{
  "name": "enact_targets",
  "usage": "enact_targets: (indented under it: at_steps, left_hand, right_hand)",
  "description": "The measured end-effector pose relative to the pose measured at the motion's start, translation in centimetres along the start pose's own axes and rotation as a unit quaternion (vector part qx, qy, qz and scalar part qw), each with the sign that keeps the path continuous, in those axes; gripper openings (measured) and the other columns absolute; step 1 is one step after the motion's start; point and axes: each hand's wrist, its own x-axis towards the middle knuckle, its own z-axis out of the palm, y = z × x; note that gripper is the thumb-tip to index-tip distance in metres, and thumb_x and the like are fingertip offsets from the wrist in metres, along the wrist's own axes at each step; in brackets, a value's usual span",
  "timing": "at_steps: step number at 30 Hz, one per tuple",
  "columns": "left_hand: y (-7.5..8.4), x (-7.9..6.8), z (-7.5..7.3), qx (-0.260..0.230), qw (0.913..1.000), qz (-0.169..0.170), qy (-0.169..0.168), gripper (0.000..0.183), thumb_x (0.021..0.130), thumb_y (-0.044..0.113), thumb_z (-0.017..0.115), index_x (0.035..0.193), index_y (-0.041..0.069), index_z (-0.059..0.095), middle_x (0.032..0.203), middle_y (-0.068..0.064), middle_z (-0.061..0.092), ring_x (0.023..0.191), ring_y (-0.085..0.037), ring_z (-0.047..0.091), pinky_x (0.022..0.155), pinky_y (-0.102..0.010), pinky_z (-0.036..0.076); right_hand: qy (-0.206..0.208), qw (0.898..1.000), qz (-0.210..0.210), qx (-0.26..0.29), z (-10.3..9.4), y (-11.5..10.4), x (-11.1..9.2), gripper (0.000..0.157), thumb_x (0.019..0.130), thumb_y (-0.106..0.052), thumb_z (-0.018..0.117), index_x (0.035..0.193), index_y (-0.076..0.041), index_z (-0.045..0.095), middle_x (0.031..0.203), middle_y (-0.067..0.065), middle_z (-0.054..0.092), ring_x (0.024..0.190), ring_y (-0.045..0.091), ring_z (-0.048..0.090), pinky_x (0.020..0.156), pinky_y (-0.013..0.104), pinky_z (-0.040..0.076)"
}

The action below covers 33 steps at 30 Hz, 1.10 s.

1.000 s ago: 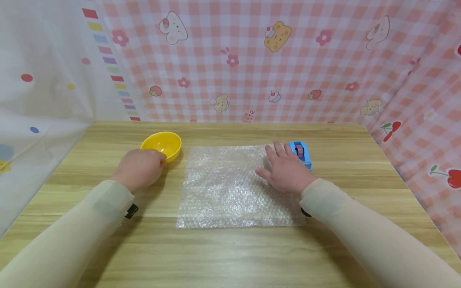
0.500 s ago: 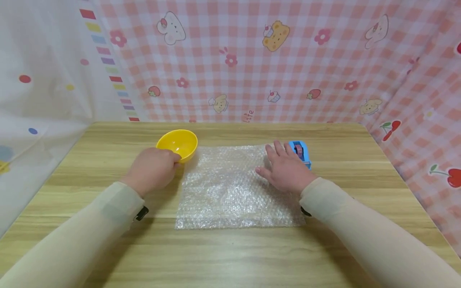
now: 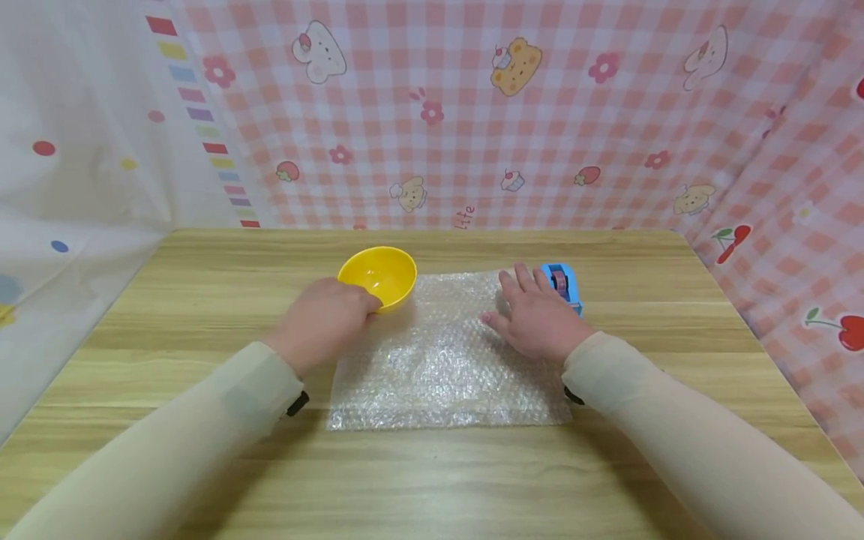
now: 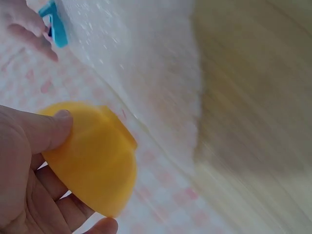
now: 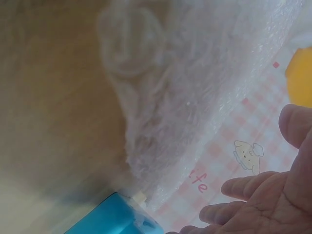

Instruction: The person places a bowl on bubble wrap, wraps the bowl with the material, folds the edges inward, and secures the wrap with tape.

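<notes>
A yellow bowl point(image 3: 386, 274) is held by its near left rim in my left hand point(image 3: 327, 319), over the upper left corner of a clear bubble wrap sheet point(image 3: 439, 367). In the left wrist view the thumb point(image 4: 51, 129) lies along the bowl's outer side point(image 4: 97, 156), and the fingers curl behind it. My right hand point(image 3: 543, 322) is over the right part of the sheet, its fingers spread and straight, holding nothing. Just beyond its fingers stands a blue tape dispenser point(image 3: 562, 283) with a pink roll, partly hidden by the hand.
The wooden table point(image 3: 432, 487) carries the sheet near its middle. A pink checked cloth point(image 3: 432, 120) with cartoon prints hangs along the back and right, and a white dotted cloth point(image 3: 74, 187) hangs on the left.
My left hand has carried the yellow bowl rightward, from left of the bubble wrap to over its upper left corner. The right hand has stayed almost still.
</notes>
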Motion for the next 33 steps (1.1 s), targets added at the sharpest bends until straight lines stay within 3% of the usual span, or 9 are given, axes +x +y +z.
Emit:
enact_targets:
  at_steps: [6,17,33]
  left_hand:
    - [2.0,0.9,0.1,0.002,0.9994,0.032,0.007,0.007,0.097,0.018,0.076,0.091,0.016,0.080,0.084,0.002,0.077,0.071,-0.018,0.062,0.081,-0.042,0.056]
    - [4.9,2.3,0.6,0.012,0.9972,0.064,-0.036,0.010,0.100,0.021,0.073,0.099,0.020,0.082,0.091,0.002,0.080,0.081,-0.018,0.070,0.092,-0.044,0.058]
    - [7.1,2.6,0.9,-0.010,0.9956,0.082,-0.045,0.015,0.102,0.023,0.067,0.100,0.022,0.082,0.093,0.003,0.080,0.086,-0.018,0.071,0.100,-0.045,0.054]
  right_hand:
    - [-0.002,1.000,0.011,-0.001,-0.2,0.1,0.1,0.087,0.109,-0.057,0.045,0.169,-0.004,0.013,0.176,0.025,0.000,0.160,0.054,0.002,0.128,0.066,0.009]
    - [-0.008,1.000,0.015,-0.002,-0.5,0.4,0.1,0.077,0.113,-0.047,0.040,0.169,-0.004,0.012,0.176,0.026,-0.001,0.161,0.053,0.000,0.129,0.064,0.007]
    - [-0.005,1.000,0.018,0.002,-0.6,0.8,0.4,0.069,0.113,-0.032,0.041,0.169,-0.003,0.014,0.176,0.025,0.005,0.162,0.050,0.005,0.131,0.061,0.008]
